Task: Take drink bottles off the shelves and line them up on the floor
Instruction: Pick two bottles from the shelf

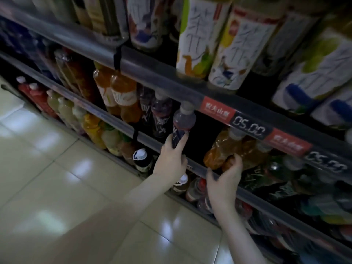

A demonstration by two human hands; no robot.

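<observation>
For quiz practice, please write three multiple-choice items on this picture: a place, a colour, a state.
1. Where is the purple bottle? A) on the floor B) at the middle shelf C) on the top shelf
2. Which bottle does the right hand hold? A) green B) orange C) blue
3. How is the left hand? A) idle B) on the floor C) gripping the purple bottle
Key: 1 B, just below the price rail; 2 B, it grips the orange bottle; 3 C, fingers curl round it.
</observation>
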